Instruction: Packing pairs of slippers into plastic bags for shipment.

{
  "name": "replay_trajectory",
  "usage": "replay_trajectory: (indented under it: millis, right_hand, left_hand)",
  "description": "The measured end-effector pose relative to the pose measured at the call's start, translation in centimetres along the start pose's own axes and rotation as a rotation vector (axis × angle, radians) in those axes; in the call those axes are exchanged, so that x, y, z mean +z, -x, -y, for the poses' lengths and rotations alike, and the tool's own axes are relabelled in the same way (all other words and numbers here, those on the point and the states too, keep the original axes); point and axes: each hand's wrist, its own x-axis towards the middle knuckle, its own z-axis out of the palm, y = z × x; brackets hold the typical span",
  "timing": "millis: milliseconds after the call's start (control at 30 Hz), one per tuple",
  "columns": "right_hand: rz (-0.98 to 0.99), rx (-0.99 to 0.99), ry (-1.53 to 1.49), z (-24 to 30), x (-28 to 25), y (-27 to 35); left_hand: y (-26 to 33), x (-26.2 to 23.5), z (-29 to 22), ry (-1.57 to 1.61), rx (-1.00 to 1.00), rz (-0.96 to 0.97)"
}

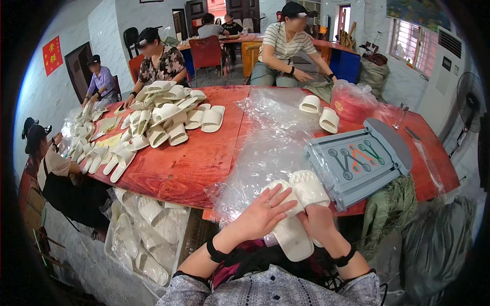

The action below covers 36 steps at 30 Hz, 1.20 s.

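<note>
The left hand (262, 213), grip spread wide, rests on a cream slipper (295, 241); the right hand (317, 223) meets a second slipper (310, 187), its grip too hidden to tell; both are by the desk's (204, 166) near edge; likely pair-aligning, calling for matched toes; plastic film (273, 135) lies beyond.

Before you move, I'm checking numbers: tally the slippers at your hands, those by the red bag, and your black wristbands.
Cream slippers at left hand and right hand: 2
Loose slippers by the red bag: 2
My black wristbands: 2
Total: 6
</note>
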Motion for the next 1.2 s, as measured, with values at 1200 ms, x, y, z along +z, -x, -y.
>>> replay_trajectory:
  millis: [1200]
  right_hand:
    - [0.143,-0.353,-0.184,2.8,6.7,-2.7]
  left_hand:
    - [9.7,1.0,-0.7,0.120,-0.473,-0.317]
